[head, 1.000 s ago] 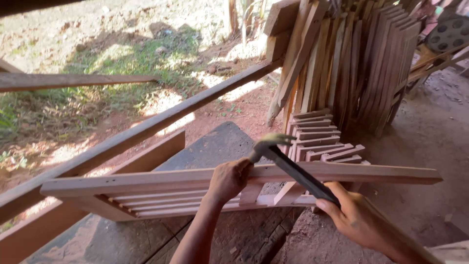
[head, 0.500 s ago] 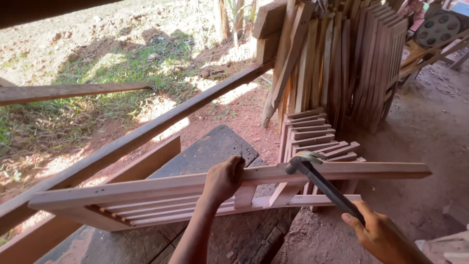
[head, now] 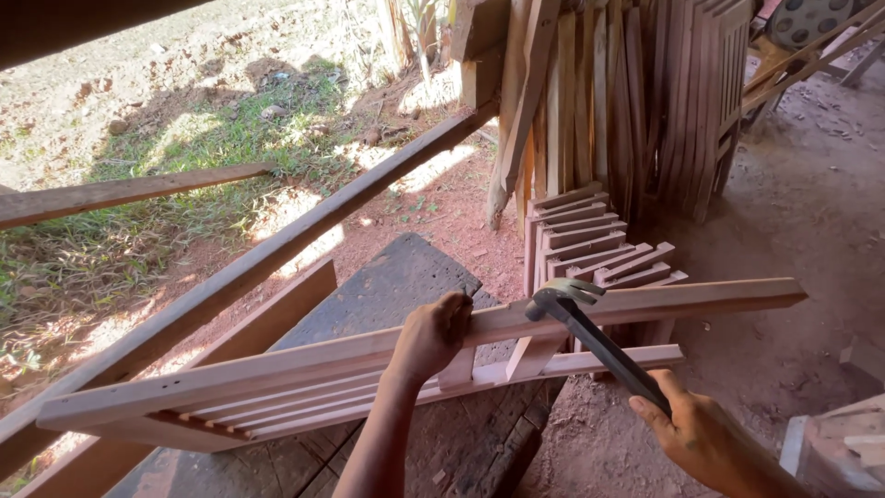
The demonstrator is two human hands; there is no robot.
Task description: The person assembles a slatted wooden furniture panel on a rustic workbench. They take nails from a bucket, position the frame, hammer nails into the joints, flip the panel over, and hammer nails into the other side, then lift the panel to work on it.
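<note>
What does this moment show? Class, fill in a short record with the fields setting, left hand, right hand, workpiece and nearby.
setting: open-sided workshop with a dirt floor, grass outside
left hand: left hand grips the top rail of the slatted wooden frame
right hand: right hand holds the hammer by its handle, head at the rail
workpiece: frame lies on a dark workbench
nearby: stacked frames; upright planks

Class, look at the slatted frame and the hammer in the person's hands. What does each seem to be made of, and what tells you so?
Slatted frame: pale, bare wood, apparently unpainted; grain lines and sawn edges show.
Hammer: the head looks like dull grey metal with a faint sheen; the dark handle could be metal or coated, and the picture leaves that open.
</note>
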